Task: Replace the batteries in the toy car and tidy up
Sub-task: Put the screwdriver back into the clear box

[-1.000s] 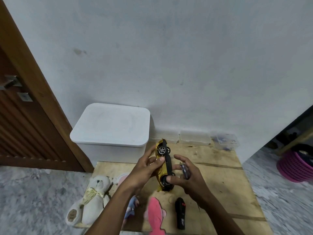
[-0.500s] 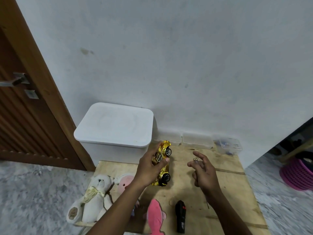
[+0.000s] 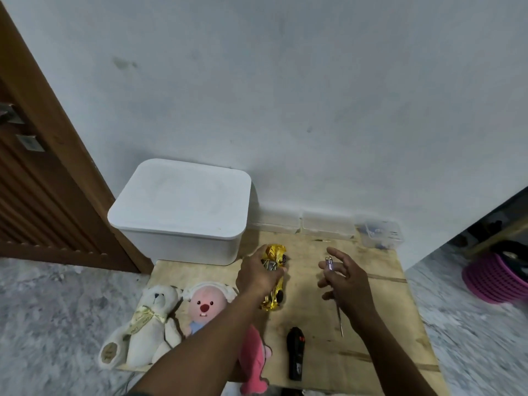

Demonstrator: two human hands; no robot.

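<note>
The white bin fills the middle left of the frame, lid on, standing against the wall and at the far left corner of the wooden board. If the tidying means putting things in it, one hand has to be freed first, and both are busy.

Three plush toys crowd the lower left of the board, right under the left forearm. A careless sweep of that arm could push them off the edge.

The left hand, at frame centre, grips the toy car from above, fingers curled round its middle. The gold car lies lengthwise toward the wall, tilted so that wheels show on its right side. I cannot tell whether it rests on the board or hangs just above it. The shiny body looks slick, so a one-handed hold could let it roll or drop.

The right hand, right of centre and apart from the car, has its fingers mostly spread, holding the screwdriver only loosely. The clear handle pokes up between the fingers and the thin shaft runs out beneath the palm toward the lower frame. That slack hold is the main risk: the tool could slip, or its tip could jab the wrist.

The black remote lies in the lower centre between the forearms, easy to knock.
</note>
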